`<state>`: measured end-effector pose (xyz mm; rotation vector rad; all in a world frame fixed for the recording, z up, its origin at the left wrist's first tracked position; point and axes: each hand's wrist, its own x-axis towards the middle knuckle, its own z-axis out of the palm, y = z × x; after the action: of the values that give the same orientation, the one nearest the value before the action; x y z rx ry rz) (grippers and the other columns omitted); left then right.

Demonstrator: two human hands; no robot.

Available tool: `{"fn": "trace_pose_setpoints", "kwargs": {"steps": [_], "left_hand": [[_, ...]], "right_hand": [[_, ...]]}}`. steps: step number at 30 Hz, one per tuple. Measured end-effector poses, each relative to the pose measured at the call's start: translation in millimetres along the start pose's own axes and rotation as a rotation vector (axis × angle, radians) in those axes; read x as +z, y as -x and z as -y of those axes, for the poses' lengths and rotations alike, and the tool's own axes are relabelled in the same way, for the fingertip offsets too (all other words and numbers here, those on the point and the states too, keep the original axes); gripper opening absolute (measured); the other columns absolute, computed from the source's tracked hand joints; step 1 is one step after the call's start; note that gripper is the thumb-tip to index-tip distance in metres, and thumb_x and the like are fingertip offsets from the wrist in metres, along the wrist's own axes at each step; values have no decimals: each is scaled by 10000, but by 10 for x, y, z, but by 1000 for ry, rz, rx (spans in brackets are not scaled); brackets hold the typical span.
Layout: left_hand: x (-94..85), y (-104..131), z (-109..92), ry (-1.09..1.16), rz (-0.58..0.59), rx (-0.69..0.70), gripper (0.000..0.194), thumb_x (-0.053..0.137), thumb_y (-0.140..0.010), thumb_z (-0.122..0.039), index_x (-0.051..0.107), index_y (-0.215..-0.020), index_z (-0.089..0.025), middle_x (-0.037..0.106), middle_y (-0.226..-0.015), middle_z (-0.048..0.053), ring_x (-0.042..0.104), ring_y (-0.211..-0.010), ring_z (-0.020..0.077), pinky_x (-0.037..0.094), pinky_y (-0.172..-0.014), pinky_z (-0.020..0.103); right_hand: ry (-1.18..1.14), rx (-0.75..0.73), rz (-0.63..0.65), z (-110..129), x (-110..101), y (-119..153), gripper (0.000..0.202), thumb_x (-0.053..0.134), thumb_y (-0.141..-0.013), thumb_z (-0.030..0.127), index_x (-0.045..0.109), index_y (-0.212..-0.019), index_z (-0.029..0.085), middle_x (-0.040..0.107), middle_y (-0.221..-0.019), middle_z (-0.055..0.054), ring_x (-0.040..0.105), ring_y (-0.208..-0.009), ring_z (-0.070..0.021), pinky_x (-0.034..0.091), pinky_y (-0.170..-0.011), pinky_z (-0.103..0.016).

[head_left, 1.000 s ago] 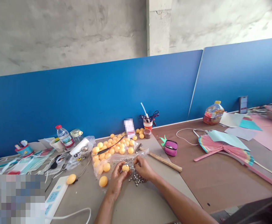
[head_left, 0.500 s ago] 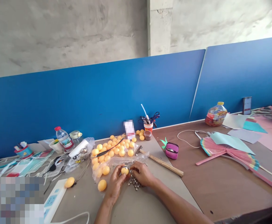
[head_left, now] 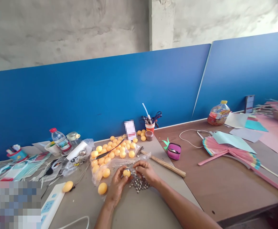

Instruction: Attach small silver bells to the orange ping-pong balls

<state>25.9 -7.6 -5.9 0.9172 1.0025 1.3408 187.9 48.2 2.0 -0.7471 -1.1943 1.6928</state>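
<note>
l hand (head_left: 116, 186) clamped on a small round orange ball (head_left: 127, 173) w/ shiny metal on top, ball btwn thumb & fingers. r hand (head_left: 147, 173) just beside it, r of ball, thumb & fingertips close together; can't tell if they pinch anything. pile of small shiny silver metal beads (head_left: 139, 185) r of the held ball, under & near r hand. clear plastic bag w/ many orange balls (head_left: 112, 162) beyond l hand, to its l. wood-handled metal hammer (head_left: 169, 166) beyond r hand, lying to its r.
</note>
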Motion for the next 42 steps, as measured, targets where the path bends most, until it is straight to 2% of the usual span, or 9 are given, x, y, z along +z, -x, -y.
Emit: {"fn": "trace_pose_setpoints", "kwargs": {"steps": [4, 7, 12, 19, 26, 30, 35, 42], "left_hand": [[-25, -15, 28, -28, 10, 6, 426, 756, -701, -337, 618, -1087, -222, 647, -1075, 45, 620, -971, 231, 506, -908, 425], [-44, -33, 52, -52, -1, 22, 443, 766, -685, -350, 625, -1083, -218, 648, -1089, 58, 616, -995, 248, 504, -911, 437], [-47, -39, 68, -93, -6, 21, 465, 774, -672, -346, 618, -1089, -209, 644, -1106, 70, 608, -1028, 261, 494, -924, 437], [-27, -1, 33, -70, -10, 14, 456, 771, -676, -359, 610, -1079, -220, 641, -1081, 49, 634, -942, 240, 508, -896, 439], [-17, 14, 30, -73, -15, 30, 440, 774, -677, -352, 613, -1064, -217, 644, -1066, 47, 622, -966, 243, 513, -896, 426], [-5, 23, 19, -74, -9, 19, 425, 762, -695, -344, 609, -1074, -227, 645, -1078, 41, 626, -968, 239, 509, -899, 425], [-13, 14, 31, -81, -20, 12, 449, 766, -683, -359, 604, -1080, -226, 656, -1077, 43, 642, -948, 242, 509, -899, 435], [-34, -1, 58, -102, -8, 20, 432, 755, -694, -356, 603, -1080, -237, 650, -1090, 36, 642, -941, 224, 505, -906, 436]], "right_hand": [[-98, 40, 15, -13, 19, -10, 137, 586, -603, 272, 636, -661, 158, 614, -559, 15, 427, -354, -68, 270, -394, -217], [-144, 76, 21, -43, 36, -14, 112, 579, -578, 256, 621, -623, 162, 614, -545, 6, 436, -360, -76, 281, -397, -222], [-172, 82, 44, -38, 62, 26, 97, 553, -559, 237, 598, -618, 173, 540, -478, 37, 339, -369, -60, 212, -402, -219], [-225, -23, -8, -60, 35, -1, 112, 563, -570, 216, 548, -677, 185, 449, -446, 80, 277, -380, -52, 170, -417, -207], [-191, 38, 35, -61, 46, 17, 203, 679, -622, 307, 562, -707, 164, 595, -587, 39, 378, -341, -40, 212, -375, -204], [-192, 34, 4, -50, 54, 24, 280, 708, -620, 309, 555, -817, 180, 597, -547, 60, 351, -322, -39, 194, -359, -192], [-150, 7, -4, -83, 35, 4, 224, 704, -632, 312, 532, -659, 171, 578, -537, 50, 365, -346, -34, 214, -367, -192], [-175, -34, -44, -131, 29, -28, 239, 714, -617, 287, 511, -689, 183, 589, -540, 60, 367, -330, -39, 210, -357, -190]]}}
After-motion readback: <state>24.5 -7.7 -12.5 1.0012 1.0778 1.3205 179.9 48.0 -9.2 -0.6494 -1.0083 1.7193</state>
